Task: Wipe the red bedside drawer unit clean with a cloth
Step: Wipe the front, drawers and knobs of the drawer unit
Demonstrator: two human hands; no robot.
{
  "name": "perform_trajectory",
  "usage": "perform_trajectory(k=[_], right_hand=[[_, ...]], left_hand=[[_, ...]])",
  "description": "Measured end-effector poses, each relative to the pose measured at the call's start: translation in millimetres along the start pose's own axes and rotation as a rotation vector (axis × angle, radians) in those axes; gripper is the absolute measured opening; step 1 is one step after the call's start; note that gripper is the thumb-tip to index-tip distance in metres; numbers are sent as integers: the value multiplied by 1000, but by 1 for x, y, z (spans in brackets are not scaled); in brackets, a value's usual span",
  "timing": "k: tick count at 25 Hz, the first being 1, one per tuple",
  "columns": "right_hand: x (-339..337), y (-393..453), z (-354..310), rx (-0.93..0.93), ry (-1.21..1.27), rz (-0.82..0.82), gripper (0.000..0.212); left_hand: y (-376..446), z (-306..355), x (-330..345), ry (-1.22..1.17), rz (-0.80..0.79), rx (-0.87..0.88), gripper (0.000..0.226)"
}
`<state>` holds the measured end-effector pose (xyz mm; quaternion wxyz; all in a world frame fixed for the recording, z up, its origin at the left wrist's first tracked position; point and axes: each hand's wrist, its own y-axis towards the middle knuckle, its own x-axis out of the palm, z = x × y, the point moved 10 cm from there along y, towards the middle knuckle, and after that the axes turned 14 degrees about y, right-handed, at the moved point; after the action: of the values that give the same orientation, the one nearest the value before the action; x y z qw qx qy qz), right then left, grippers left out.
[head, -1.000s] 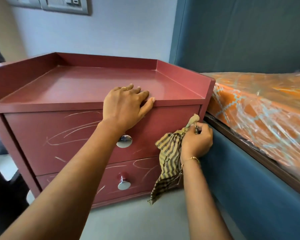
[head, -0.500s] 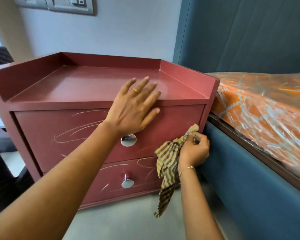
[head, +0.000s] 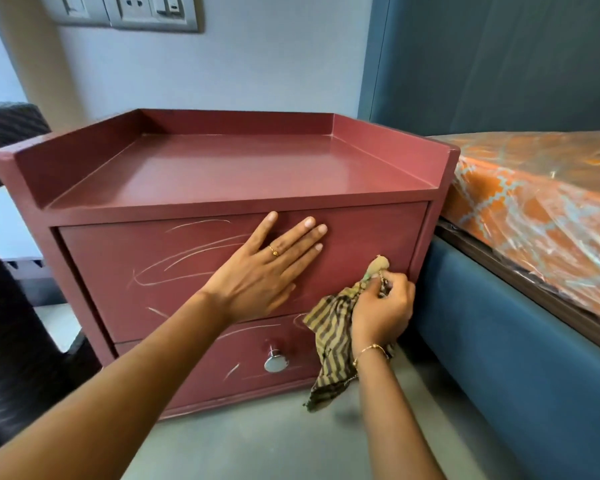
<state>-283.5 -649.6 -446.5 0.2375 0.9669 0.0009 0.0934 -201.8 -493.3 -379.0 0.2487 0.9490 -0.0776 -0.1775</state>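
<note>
The step in hand looks like spot-wiping the front of the red drawer unit [head: 222, 174]. The right hand [head: 383, 308] pinches a bunched tip of the striped cloth [head: 333, 336] between curled fingers [head: 390, 284] and presses it against the upper drawer front [head: 361, 244], near that drawer's right edge, while the rest of the cloth hangs loose past the lower drawer toward the floor. The left hand [head: 260, 271] lies flat on the same drawer front with its fingers straight and slightly spread, holding nothing — probably steadying the unit.

Pale scribbled marks [head: 187, 258] run across the left and middle of the upper drawer, and more show on the lower drawer [head: 222, 362] around its chrome knob [head: 275, 362]. So the next move likely calls for carrying the cloth leftward over those marks with firm pressure, and for shifting the left hand, which covers part of that surface.

The unit stands on the floor against the wall, its right side just beside the blue bed frame [head: 499, 341]. Its top has a raised rim on three sides and looks smooth and glossy — no marks visible there.
</note>
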Motion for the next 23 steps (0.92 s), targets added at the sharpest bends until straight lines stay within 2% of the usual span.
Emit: perform_trajectory(k=[2, 5, 7, 8, 10, 12, 14, 17, 19, 21, 23], right_hand=[[11, -26, -18, -79, 6, -45, 7], [38, -102, -37, -253, 54, -360, 13], [43, -110, -32, -309, 29, -459, 15], [40, -93, -26, -287, 21, -417, 14], [19, -49, -8, -125, 25, -190, 8], [6, -30, 0, 12, 32, -44, 6], [16, -47, -16, -47, 50, -104, 10], [43, -96, -34, -136, 72, -393, 11], [44, -94, -30, -92, 87, -464, 9], [22, -54, -18, 87, 164, -284, 7], [4, -8, -2, 375, 277, -91, 6]], left_hand=[[0, 0, -1, 3, 5, -12, 62], [0, -1, -3, -19, 27, -12, 63], [1, -1, -5, -33, 34, -5, 63], [2, -2, -5, -37, 32, -7, 64], [0, -3, -5, -31, 9, -19, 65], [-1, -3, -4, -20, -19, -29, 66], [-1, -2, 0, -37, -46, -53, 66], [1, -3, 3, -88, -49, -87, 66], [1, -4, -2, -143, -25, -84, 64], [4, 3, -17, -282, 37, -20, 57], [12, 13, -33, -530, 23, 10, 56]])
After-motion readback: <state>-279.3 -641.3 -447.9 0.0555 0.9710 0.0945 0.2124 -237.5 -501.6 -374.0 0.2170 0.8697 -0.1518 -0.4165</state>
